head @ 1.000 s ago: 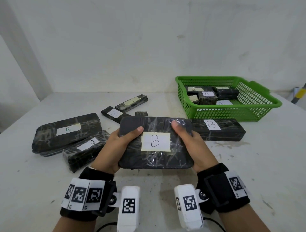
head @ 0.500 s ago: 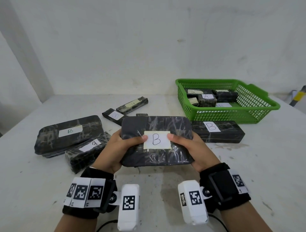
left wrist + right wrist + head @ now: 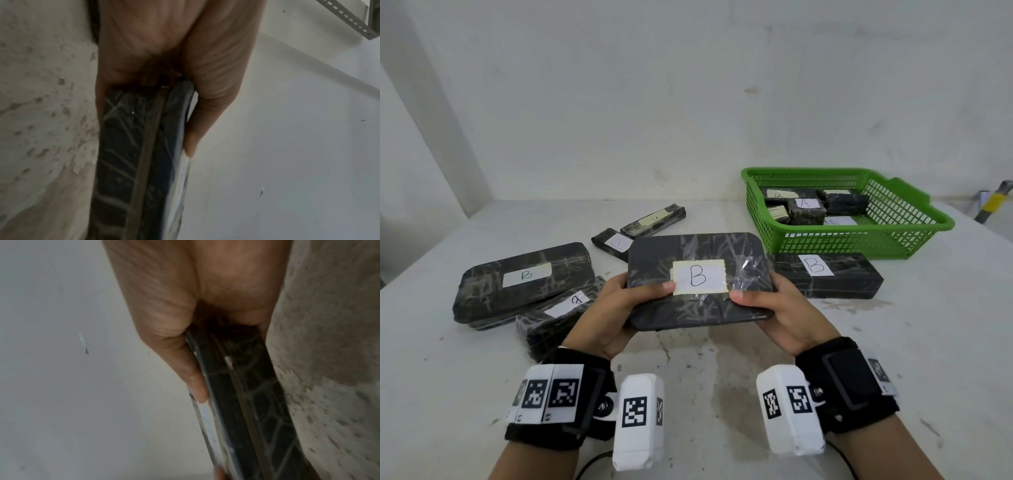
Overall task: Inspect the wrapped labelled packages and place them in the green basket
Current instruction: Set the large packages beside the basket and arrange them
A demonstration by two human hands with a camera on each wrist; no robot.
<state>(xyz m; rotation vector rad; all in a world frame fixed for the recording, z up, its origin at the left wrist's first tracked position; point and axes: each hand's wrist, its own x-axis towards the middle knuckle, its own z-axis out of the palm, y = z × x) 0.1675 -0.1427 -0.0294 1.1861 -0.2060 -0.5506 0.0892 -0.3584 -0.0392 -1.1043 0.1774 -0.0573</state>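
Thumbs have slid inward; left hand and right hand fingers clamp the flat, film-wrapped package.

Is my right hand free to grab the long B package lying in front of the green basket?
Probably not yet: the right hand and left hand both grip the held B package. The long B package itself lies uncovered.

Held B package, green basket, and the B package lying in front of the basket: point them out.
Held B package point(image 3: 698, 275), head view, its label.
Green basket point(image 3: 859, 244), head view, front wall.
B package by the basket point(image 3: 816, 265), head view, its label.
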